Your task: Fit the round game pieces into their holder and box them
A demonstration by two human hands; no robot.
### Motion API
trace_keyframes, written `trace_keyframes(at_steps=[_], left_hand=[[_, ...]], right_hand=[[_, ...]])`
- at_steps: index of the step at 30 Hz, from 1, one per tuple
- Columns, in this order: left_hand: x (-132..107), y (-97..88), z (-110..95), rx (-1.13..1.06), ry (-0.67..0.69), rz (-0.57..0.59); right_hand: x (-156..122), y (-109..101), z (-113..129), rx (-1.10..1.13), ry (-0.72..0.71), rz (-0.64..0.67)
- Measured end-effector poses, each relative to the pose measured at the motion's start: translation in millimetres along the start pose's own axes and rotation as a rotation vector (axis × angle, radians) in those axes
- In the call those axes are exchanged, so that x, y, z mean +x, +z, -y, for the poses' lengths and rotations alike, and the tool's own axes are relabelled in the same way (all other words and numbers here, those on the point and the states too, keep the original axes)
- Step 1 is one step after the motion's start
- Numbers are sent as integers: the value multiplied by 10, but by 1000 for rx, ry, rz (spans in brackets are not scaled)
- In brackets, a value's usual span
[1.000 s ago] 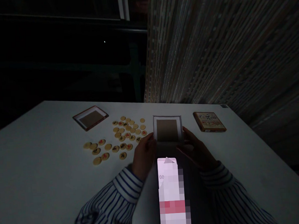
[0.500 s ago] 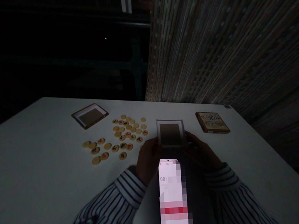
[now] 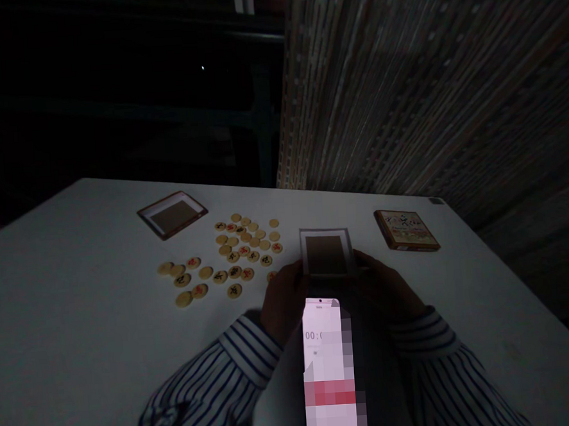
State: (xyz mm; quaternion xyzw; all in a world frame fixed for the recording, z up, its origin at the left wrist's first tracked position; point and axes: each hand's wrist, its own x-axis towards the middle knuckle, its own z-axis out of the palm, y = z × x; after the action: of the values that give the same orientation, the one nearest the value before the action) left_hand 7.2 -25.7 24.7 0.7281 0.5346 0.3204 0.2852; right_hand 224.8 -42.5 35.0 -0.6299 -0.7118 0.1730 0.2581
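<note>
A shallow open box (image 3: 325, 254), pale-rimmed with a brownish inside, is between my two hands at the middle of the table. My left hand (image 3: 284, 300) grips its near left side and my right hand (image 3: 388, 284) its near right side; both are in shadow, with some fingers hidden. Round wooden Chinese chess pieces (image 3: 219, 277) lie loosely spread to the left, some showing red or black characters, others blank. One red-marked piece (image 3: 271, 276) lies right beside my left hand. Below the box a lit phone (image 3: 317, 355) shows a timer, partly pixelated.
The white table (image 3: 90, 353) carries another open box half (image 3: 173, 214) at the far left and a closed printed box (image 3: 406, 230) at the right. A string curtain (image 3: 378, 91) hangs behind the table's far edge. The room beyond is very dark.
The view has shifted slightly, so the things on the table sit a little higher. Both hands keep hold of the box, and the red-marked piece beside my left hand shows more.
</note>
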Motion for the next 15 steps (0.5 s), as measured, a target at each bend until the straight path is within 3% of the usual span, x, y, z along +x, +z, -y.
trace_keyframes(at_steps=[15], left_hand=[[8, -1, -16, 31, 14, 68]], right_hand=[[11, 29, -41, -150, -30, 20]])
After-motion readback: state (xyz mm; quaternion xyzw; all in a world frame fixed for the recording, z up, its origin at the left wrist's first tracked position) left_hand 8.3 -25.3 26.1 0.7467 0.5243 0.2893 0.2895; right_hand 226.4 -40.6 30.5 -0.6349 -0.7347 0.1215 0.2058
